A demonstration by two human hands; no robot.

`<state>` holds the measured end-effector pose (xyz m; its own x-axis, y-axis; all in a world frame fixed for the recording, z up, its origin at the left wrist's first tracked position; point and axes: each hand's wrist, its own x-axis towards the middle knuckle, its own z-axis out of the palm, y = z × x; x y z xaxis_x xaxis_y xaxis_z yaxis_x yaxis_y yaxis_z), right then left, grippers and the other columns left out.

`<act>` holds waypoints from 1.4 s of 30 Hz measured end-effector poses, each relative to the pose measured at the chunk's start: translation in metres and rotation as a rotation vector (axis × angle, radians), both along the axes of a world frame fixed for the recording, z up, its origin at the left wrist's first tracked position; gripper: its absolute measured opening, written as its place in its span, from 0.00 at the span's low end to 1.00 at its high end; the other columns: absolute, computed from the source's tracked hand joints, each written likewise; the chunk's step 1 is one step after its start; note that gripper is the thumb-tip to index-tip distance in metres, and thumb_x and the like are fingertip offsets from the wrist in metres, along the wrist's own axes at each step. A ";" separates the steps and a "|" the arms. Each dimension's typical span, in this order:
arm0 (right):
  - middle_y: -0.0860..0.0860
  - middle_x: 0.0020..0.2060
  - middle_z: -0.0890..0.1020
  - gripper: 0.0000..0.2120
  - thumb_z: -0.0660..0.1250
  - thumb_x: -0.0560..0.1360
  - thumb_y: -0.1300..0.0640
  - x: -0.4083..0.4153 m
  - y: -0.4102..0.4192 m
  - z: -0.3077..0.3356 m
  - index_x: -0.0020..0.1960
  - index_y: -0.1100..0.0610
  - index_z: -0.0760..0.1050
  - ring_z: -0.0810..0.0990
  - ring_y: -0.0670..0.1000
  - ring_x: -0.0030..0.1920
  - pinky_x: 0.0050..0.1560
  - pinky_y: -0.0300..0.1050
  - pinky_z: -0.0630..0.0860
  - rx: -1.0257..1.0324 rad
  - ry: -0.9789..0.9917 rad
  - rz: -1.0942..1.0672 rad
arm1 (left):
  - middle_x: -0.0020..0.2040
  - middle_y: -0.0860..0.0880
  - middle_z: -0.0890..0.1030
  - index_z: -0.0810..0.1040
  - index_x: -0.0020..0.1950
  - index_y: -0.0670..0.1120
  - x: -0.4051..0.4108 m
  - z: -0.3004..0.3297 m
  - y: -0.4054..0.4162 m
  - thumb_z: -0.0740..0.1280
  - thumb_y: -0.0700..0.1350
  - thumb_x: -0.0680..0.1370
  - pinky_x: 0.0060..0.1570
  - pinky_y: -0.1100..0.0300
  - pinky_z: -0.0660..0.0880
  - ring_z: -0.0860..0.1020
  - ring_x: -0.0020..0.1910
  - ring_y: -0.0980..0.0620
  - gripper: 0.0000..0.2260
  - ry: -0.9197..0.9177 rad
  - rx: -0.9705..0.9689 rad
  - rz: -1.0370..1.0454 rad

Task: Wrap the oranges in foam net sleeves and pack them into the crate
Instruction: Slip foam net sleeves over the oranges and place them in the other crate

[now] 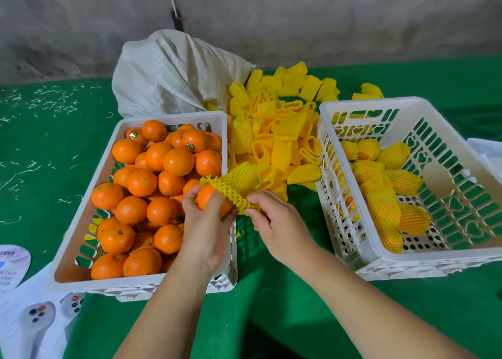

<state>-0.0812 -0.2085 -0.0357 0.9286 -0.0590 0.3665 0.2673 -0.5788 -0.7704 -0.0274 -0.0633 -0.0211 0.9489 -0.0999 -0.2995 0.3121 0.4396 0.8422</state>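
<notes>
Left hand (203, 222) curled round one bare round orange (207, 195), fingers and thumb clamped on fruit, held over right rim of white slotted plastic crate of loose oranges (89, 168) at 9 o'clock of frame centre. Right hand (274, 220) pinching lower edge of stretched yellow foam net sleeve (231, 186); thumb and fingertips together on mesh. Sleeve mouth draped over top and right side of orange, fruit only partly covered, rest of sleeve trailing toward 1 o'clock from held fruit.

Second white slotted plastic crate (461, 255) at 3 o'clock, tilted slightly, holding a cluster of oranges wrapped in yellow net (385, 203) along its left and near side; perforated floor showing on the right. Exact count unclear.

Heap of empty yellow foam sleeves (274, 125) between the two crates, running from 12 to 1 o'clock. White woven plastic sack (173, 73) at 11 o'clock, behind loose-orange crate, touching heap. Everything on green felt-like table cover (285, 304), pale shreds scattered at 10 o'clock. Printed white sheets with remote-control pictures (35, 318) at 7 o'clock, tucked beside near-left corner of loose-orange crate. Grey concrete wall (353, 18) across top.
</notes>
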 end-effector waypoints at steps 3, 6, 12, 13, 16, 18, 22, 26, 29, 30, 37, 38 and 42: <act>0.53 0.55 0.80 0.09 0.66 0.80 0.63 0.001 0.003 0.001 0.60 0.61 0.77 0.79 0.56 0.52 0.46 0.56 0.80 -0.205 -0.176 -0.035 | 0.71 0.38 0.78 0.63 0.80 0.56 -0.002 0.002 0.000 0.73 0.41 0.80 0.70 0.40 0.76 0.81 0.67 0.41 0.33 -0.023 -0.084 -0.100; 0.55 0.54 0.79 0.11 0.64 0.77 0.64 0.003 0.006 0.005 0.58 0.59 0.76 0.77 0.59 0.51 0.46 0.56 0.78 -0.294 -0.295 -0.077 | 0.74 0.32 0.72 0.62 0.82 0.42 -0.002 0.004 0.004 0.66 0.40 0.81 0.77 0.36 0.66 0.74 0.73 0.35 0.30 -0.101 -0.143 -0.278; 0.59 0.53 0.79 0.11 0.61 0.76 0.66 0.007 -0.008 0.016 0.54 0.63 0.79 0.79 0.61 0.52 0.49 0.59 0.79 -0.293 -0.322 -0.100 | 0.69 0.37 0.80 0.68 0.76 0.41 -0.004 0.002 -0.001 0.72 0.43 0.79 0.68 0.39 0.77 0.80 0.68 0.38 0.27 -0.133 0.007 -0.200; 0.58 0.52 0.80 0.10 0.61 0.76 0.66 0.007 -0.009 0.020 0.53 0.64 0.80 0.80 0.60 0.51 0.48 0.59 0.78 -0.298 -0.342 -0.089 | 0.67 0.38 0.81 0.69 0.75 0.40 -0.005 -0.002 -0.002 0.73 0.44 0.79 0.67 0.38 0.78 0.80 0.67 0.37 0.27 -0.126 0.029 -0.168; 0.57 0.50 0.80 0.09 0.62 0.76 0.67 0.004 -0.007 0.026 0.51 0.63 0.80 0.78 0.58 0.49 0.46 0.57 0.77 -0.324 -0.407 -0.055 | 0.61 0.38 0.84 0.72 0.71 0.41 -0.008 -0.010 -0.005 0.75 0.47 0.78 0.64 0.34 0.79 0.81 0.63 0.31 0.25 -0.111 0.120 -0.067; 0.56 0.49 0.79 0.08 0.64 0.76 0.67 0.002 -0.003 0.024 0.51 0.61 0.80 0.76 0.58 0.47 0.45 0.56 0.76 -0.323 -0.446 -0.038 | 0.59 0.41 0.85 0.74 0.69 0.45 -0.010 -0.011 -0.009 0.76 0.50 0.76 0.63 0.32 0.78 0.83 0.60 0.34 0.25 -0.164 0.242 -0.037; 0.56 0.52 0.76 0.12 0.65 0.76 0.68 0.002 -0.003 0.013 0.60 0.60 0.76 0.77 0.59 0.49 0.49 0.56 0.77 -0.232 -0.408 -0.017 | 0.60 0.43 0.84 0.71 0.71 0.51 -0.007 -0.012 -0.007 0.77 0.50 0.74 0.63 0.37 0.80 0.83 0.60 0.39 0.28 -0.250 0.310 -0.035; 0.53 0.56 0.73 0.22 0.64 0.75 0.64 0.004 -0.003 0.006 0.68 0.61 0.75 0.77 0.57 0.55 0.53 0.54 0.78 -0.156 -0.250 -0.092 | 0.64 0.41 0.83 0.71 0.76 0.57 -0.005 -0.007 -0.001 0.72 0.41 0.76 0.65 0.41 0.80 0.82 0.63 0.38 0.29 -0.206 0.156 -0.167; 0.58 0.52 0.78 0.20 0.63 0.74 0.67 0.006 -0.005 0.008 0.65 0.64 0.80 0.79 0.61 0.50 0.50 0.54 0.79 -0.209 -0.328 -0.164 | 0.66 0.39 0.82 0.74 0.75 0.49 -0.010 -0.001 -0.006 0.72 0.38 0.79 0.66 0.41 0.78 0.81 0.66 0.37 0.25 -0.215 0.069 -0.173; 0.60 0.49 0.79 0.19 0.63 0.74 0.69 0.006 -0.005 0.008 0.63 0.65 0.81 0.80 0.62 0.48 0.49 0.54 0.79 -0.225 -0.365 -0.177 | 0.67 0.38 0.82 0.74 0.75 0.47 -0.011 0.001 -0.008 0.72 0.38 0.80 0.65 0.42 0.79 0.81 0.65 0.38 0.24 -0.201 0.019 -0.134; 0.55 0.51 0.76 0.16 0.67 0.73 0.70 -0.006 0.031 0.010 0.58 0.61 0.81 0.78 0.57 0.50 0.51 0.48 0.77 -0.145 -0.422 -0.117 | 0.46 0.44 0.77 0.75 0.61 0.40 -0.026 -0.004 -0.017 0.63 0.42 0.86 0.46 0.56 0.79 0.79 0.43 0.50 0.07 -0.021 -0.042 -0.003; 0.54 0.53 0.75 0.17 0.67 0.72 0.69 -0.004 0.031 0.012 0.59 0.59 0.78 0.77 0.57 0.52 0.52 0.49 0.77 -0.120 -0.396 -0.140 | 0.48 0.43 0.77 0.75 0.62 0.40 -0.029 -0.002 -0.019 0.64 0.43 0.85 0.50 0.53 0.79 0.80 0.46 0.49 0.09 -0.029 -0.053 -0.026; 0.52 0.58 0.73 0.16 0.68 0.75 0.64 0.001 0.016 0.017 0.62 0.58 0.78 0.75 0.59 0.58 0.58 0.54 0.74 -0.107 -0.349 -0.309 | 0.62 0.37 0.80 0.68 0.77 0.40 -0.030 0.001 -0.013 0.70 0.42 0.80 0.69 0.43 0.73 0.78 0.62 0.38 0.27 -0.165 -0.023 -0.138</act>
<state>-0.0800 -0.1929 -0.0184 0.6937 -0.2578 0.6725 0.3024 -0.7432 -0.5969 -0.0575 -0.0763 -0.0199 0.9618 -0.2369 -0.1372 0.2290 0.4218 0.8773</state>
